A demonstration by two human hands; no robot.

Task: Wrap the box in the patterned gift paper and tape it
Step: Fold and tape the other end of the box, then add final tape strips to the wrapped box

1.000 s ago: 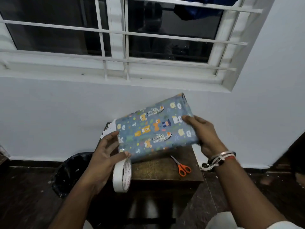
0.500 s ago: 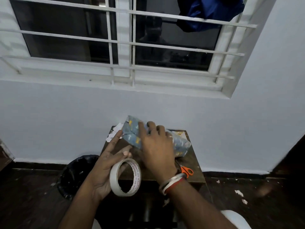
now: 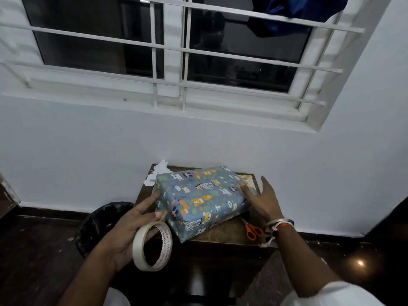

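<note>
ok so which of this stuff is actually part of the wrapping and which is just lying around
In the job: wrapped box, tape roll held in the left hand, right hand on the box.
Lying about: scissors, paper scraps, black bin, blue cloth.

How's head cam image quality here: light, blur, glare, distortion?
Head view: dim overall, yet the pattern on the wrapped box reads clearly; fingers of the right hand are smeared by motion blur, while the left hand and the print on the tape roll are sharp; wide-angle distortion bows the window bars; one small glare spot at lower right; dark corners lose detail.
</note>
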